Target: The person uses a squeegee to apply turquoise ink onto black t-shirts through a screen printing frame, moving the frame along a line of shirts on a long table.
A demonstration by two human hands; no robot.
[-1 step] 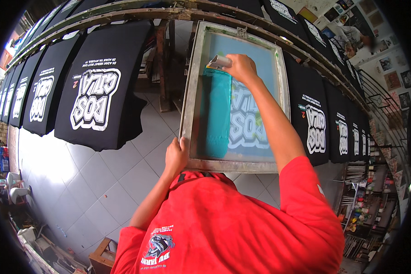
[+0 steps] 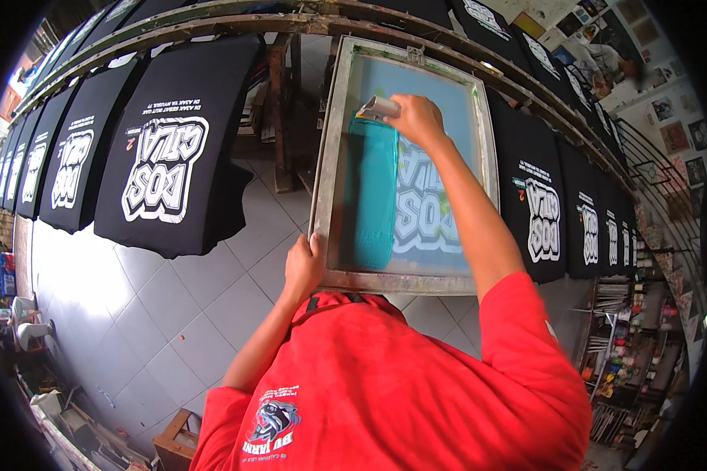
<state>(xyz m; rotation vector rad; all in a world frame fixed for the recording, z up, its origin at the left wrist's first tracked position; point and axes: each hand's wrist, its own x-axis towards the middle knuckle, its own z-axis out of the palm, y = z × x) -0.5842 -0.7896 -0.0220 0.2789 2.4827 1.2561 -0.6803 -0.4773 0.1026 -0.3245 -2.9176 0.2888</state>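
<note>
A silk-screen frame [image 2: 408, 283] lies in front of me, its mesh stretched inside a worn, pale border. Fingers of my left hand [image 2: 304, 265] are wrapped round the frame's near left corner. Toward the far left part of the mesh, my right hand [image 2: 416, 119] grips a squeegee [image 2: 380, 107] with a metallic grey holder. A band of teal ink [image 2: 373, 196] runs from the squeegee's blade down the left side of the mesh. Beside the ink, white block lettering [image 2: 426, 204] shows through the mesh. Some of the blade is hidden by the holder and hand.
Black printed T-shirts hang in rows, the nearest shirt [image 2: 165, 149] to the left and another shirt [image 2: 536, 204] just right of the frame. Long rails [image 2: 236, 25] cross behind. Cluttered shelves [image 2: 636, 353] stand at right; a wooden piece [image 2: 179, 441] sits low left on the tiled floor [image 2: 173, 314].
</note>
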